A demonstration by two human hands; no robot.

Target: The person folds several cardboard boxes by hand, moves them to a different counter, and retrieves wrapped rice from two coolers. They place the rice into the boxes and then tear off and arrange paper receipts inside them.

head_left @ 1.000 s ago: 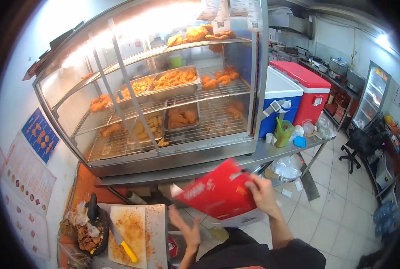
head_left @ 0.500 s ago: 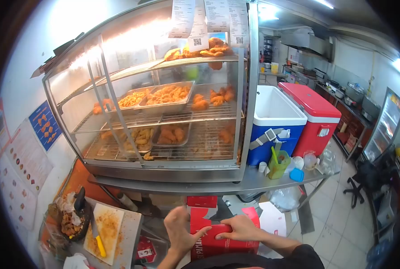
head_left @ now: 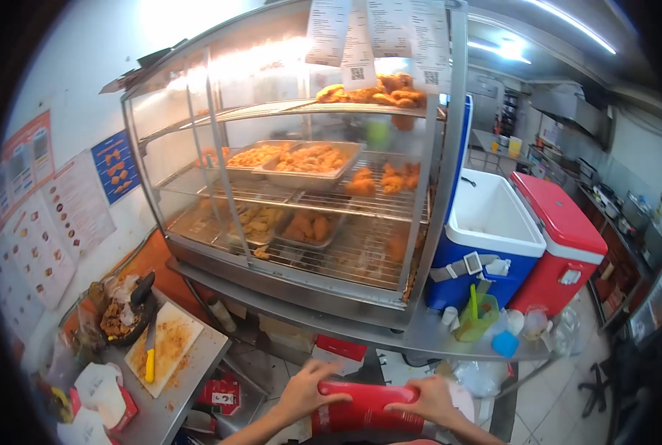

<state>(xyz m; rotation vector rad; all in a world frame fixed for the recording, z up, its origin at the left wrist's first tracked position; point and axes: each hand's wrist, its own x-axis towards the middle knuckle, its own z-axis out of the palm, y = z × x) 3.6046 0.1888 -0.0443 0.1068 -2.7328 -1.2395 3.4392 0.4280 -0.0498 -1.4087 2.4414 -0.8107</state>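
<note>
Low in the view, a red cardboard piece (head_left: 368,417) is held between both hands, its top edge bent into a curve. My left hand (head_left: 309,391) grips its left end, thumb on the near face. My right hand (head_left: 429,400) holds the right end, with the thumb pressed on the front. Just behind the hands, another red box (head_left: 340,347) lies beneath the metal counter. To the left, a yellow-handled knife (head_left: 151,363) rests on a stained white cutting board (head_left: 175,337).
A glass display case (head_left: 294,274) with trays of fried food stands ahead. Right of it are a blue cooler (head_left: 487,245), a red cooler (head_left: 561,222) and a green container (head_left: 477,319) on the metal counter (head_left: 361,330). A dark bowl (head_left: 127,322) sits left.
My left hand has closed on the cardboard's left end, and my right hand has moved to its right end. The cardboard is now curved. The camera view has shifted left.
</note>
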